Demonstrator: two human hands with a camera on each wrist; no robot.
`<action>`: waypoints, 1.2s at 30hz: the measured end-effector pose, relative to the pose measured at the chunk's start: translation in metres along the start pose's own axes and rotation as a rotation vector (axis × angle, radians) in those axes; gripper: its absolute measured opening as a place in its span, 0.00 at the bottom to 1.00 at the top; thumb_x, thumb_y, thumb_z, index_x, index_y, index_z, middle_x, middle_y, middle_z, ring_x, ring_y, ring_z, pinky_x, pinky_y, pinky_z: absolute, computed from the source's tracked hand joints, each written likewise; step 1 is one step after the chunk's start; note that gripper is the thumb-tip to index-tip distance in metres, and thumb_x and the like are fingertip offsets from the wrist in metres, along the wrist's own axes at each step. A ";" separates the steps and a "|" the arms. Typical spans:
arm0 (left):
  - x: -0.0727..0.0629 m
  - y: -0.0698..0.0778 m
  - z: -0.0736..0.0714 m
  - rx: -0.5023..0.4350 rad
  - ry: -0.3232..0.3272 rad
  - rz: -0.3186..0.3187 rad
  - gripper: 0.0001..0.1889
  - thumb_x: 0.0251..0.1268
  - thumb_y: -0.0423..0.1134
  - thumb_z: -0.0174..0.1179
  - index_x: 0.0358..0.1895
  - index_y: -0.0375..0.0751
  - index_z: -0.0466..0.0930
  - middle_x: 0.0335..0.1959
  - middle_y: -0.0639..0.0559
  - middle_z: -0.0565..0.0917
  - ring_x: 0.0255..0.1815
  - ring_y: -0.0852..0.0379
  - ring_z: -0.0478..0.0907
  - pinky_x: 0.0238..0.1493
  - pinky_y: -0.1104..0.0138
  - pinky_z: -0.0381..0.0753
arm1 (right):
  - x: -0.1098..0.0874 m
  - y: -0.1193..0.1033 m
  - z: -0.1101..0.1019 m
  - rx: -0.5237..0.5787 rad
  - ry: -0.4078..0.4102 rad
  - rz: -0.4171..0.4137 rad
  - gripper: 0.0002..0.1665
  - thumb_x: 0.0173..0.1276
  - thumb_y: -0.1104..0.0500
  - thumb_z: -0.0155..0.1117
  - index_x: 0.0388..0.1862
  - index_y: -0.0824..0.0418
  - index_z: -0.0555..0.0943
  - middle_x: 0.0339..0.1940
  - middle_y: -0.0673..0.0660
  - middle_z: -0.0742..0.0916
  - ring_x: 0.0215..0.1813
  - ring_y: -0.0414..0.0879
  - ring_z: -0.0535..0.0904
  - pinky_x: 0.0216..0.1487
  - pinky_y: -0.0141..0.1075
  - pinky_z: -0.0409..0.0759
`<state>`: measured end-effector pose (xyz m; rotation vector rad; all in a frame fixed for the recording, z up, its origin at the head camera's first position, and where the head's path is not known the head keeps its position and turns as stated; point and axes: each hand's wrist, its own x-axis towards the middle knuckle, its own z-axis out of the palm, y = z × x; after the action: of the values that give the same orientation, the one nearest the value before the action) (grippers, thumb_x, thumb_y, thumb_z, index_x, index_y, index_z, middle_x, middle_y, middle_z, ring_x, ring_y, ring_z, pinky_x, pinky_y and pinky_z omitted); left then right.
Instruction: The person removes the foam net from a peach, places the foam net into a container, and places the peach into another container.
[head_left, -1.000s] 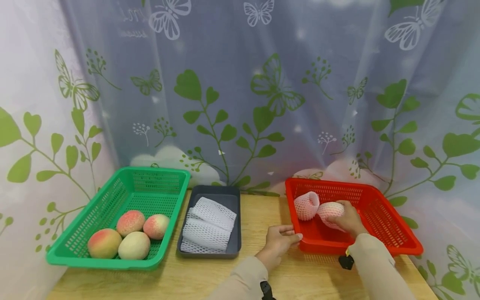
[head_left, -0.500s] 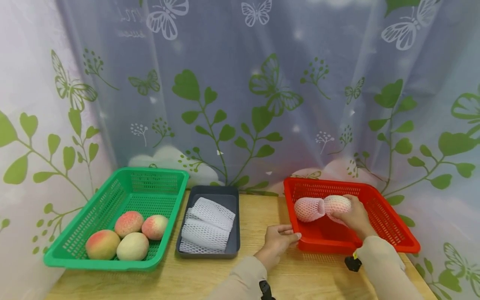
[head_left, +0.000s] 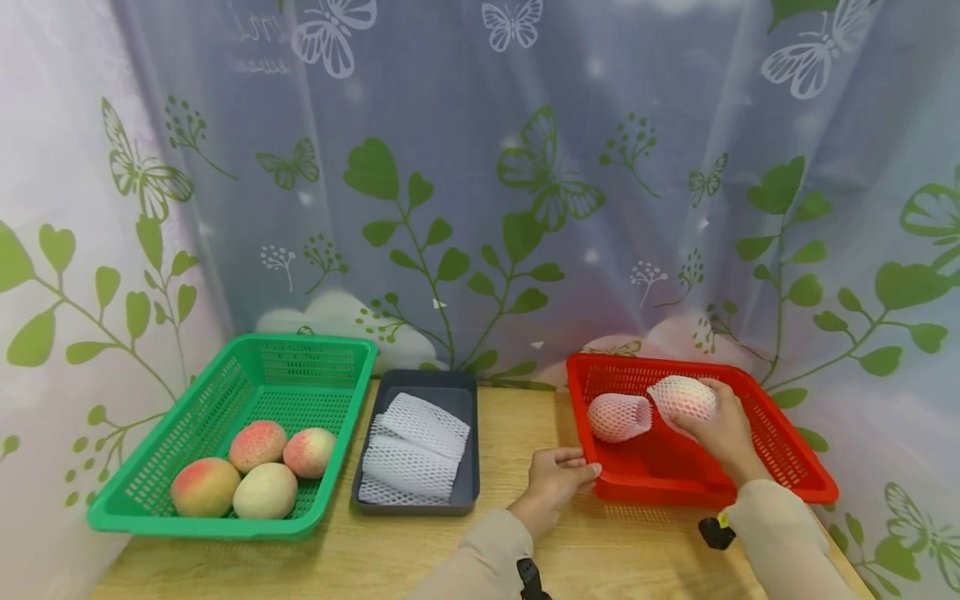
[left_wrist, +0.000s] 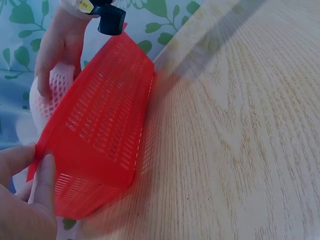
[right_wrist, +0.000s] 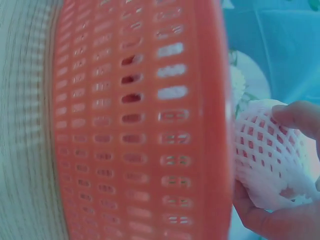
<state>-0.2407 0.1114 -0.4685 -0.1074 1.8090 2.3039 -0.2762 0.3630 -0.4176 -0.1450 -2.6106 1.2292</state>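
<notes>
My right hand (head_left: 729,432) grips a peach in a white foam net (head_left: 681,397), held inside the red basket (head_left: 660,490). In the right wrist view, thumb and fingers wrap the netted peach (right_wrist: 270,150) beyond the basket's side wall. My left hand (head_left: 553,487) pinches the basket's near left corner; the left wrist view shows thumb and fingers on either side of the rim (left_wrist: 42,142). Another netted peach (head_left: 613,419) lies at the basket's left, the open end of its net facing right.
Left on the wooden table (head_left: 525,417) stands a green basket (head_left: 300,400) with several bare peaches (head_left: 258,447). Between the baskets is a dark grey tray (head_left: 470,467) holding flat white foam nets (head_left: 416,450). A patterned curtain (head_left: 480,250) hangs behind.
My right hand has lifted the netted peach and drawn it right, away from the other one. That other peach has tipped so its net opening faces right. The left hand stays on the rim.
</notes>
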 end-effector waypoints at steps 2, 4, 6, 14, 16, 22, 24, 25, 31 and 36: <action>0.000 0.000 0.001 0.007 0.005 0.003 0.15 0.52 0.25 0.69 0.44 0.28 0.81 0.31 0.47 0.83 0.29 0.57 0.82 0.38 0.63 0.86 | -0.003 -0.004 -0.001 0.020 0.005 -0.006 0.50 0.61 0.53 0.71 0.73 0.65 0.53 0.67 0.73 0.63 0.59 0.68 0.64 0.56 0.65 0.69; -0.001 0.000 0.001 0.013 0.010 0.007 0.15 0.52 0.25 0.69 0.44 0.28 0.81 0.31 0.46 0.83 0.30 0.56 0.83 0.38 0.63 0.86 | -0.006 -0.009 0.000 0.041 0.011 -0.017 0.50 0.61 0.53 0.70 0.74 0.64 0.53 0.67 0.72 0.63 0.60 0.68 0.63 0.56 0.65 0.69; -0.002 0.002 0.001 0.026 0.011 0.015 0.15 0.52 0.26 0.69 0.45 0.28 0.81 0.31 0.47 0.84 0.31 0.55 0.84 0.39 0.62 0.86 | -0.009 -0.014 0.000 0.064 0.018 -0.033 0.49 0.61 0.53 0.70 0.73 0.64 0.54 0.68 0.72 0.63 0.60 0.67 0.63 0.56 0.64 0.69; -0.002 0.011 -0.012 0.035 -0.010 0.041 0.19 0.55 0.30 0.67 0.51 0.28 0.79 0.38 0.46 0.86 0.38 0.54 0.84 0.47 0.59 0.84 | -0.018 -0.035 0.004 0.084 -0.003 -0.106 0.48 0.62 0.51 0.70 0.73 0.61 0.54 0.66 0.69 0.66 0.57 0.64 0.68 0.53 0.53 0.77; 0.000 0.013 -0.016 0.034 -0.014 0.054 0.20 0.56 0.31 0.68 0.52 0.28 0.78 0.40 0.45 0.86 0.39 0.55 0.84 0.48 0.59 0.83 | -0.021 -0.040 0.006 0.101 -0.014 -0.116 0.48 0.61 0.51 0.71 0.73 0.60 0.56 0.65 0.68 0.67 0.56 0.62 0.69 0.49 0.44 0.79; 0.006 0.022 -0.029 -0.003 -0.107 0.122 0.23 0.58 0.35 0.67 0.57 0.31 0.77 0.50 0.41 0.84 0.44 0.55 0.83 0.49 0.59 0.83 | -0.029 -0.057 0.016 0.167 -0.059 -0.134 0.46 0.60 0.55 0.72 0.72 0.56 0.58 0.64 0.66 0.69 0.57 0.60 0.70 0.45 0.31 0.77; 0.007 0.026 -0.033 0.001 -0.155 0.147 0.25 0.59 0.37 0.68 0.59 0.33 0.76 0.53 0.42 0.82 0.46 0.54 0.83 0.50 0.60 0.82 | -0.031 -0.061 0.021 0.186 -0.080 -0.150 0.46 0.60 0.56 0.72 0.72 0.56 0.58 0.64 0.65 0.70 0.57 0.59 0.70 0.45 0.30 0.77; 0.007 0.028 -0.035 0.007 -0.176 0.159 0.26 0.58 0.38 0.68 0.60 0.33 0.75 0.54 0.43 0.82 0.47 0.55 0.82 0.51 0.60 0.82 | -0.031 -0.063 0.024 0.198 -0.088 -0.161 0.46 0.60 0.57 0.72 0.72 0.56 0.58 0.64 0.65 0.70 0.57 0.58 0.70 0.45 0.29 0.77; 0.007 0.037 -0.046 -0.007 -0.244 0.181 0.30 0.59 0.39 0.67 0.64 0.35 0.72 0.60 0.43 0.77 0.57 0.50 0.78 0.57 0.59 0.78 | -0.038 -0.074 0.042 0.282 -0.173 -0.202 0.45 0.59 0.60 0.72 0.71 0.56 0.59 0.63 0.63 0.69 0.56 0.58 0.70 0.46 0.28 0.79; 0.006 0.041 -0.057 -0.042 -0.288 0.172 0.34 0.61 0.41 0.66 0.68 0.33 0.65 0.66 0.38 0.71 0.63 0.47 0.73 0.61 0.54 0.74 | -0.046 -0.078 0.061 0.307 -0.264 -0.202 0.45 0.58 0.58 0.73 0.71 0.51 0.60 0.65 0.61 0.68 0.58 0.59 0.68 0.51 0.39 0.80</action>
<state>-0.2597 0.0481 -0.4441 0.3692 1.6815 2.3256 -0.2464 0.2587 -0.4030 0.3514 -2.5214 1.6447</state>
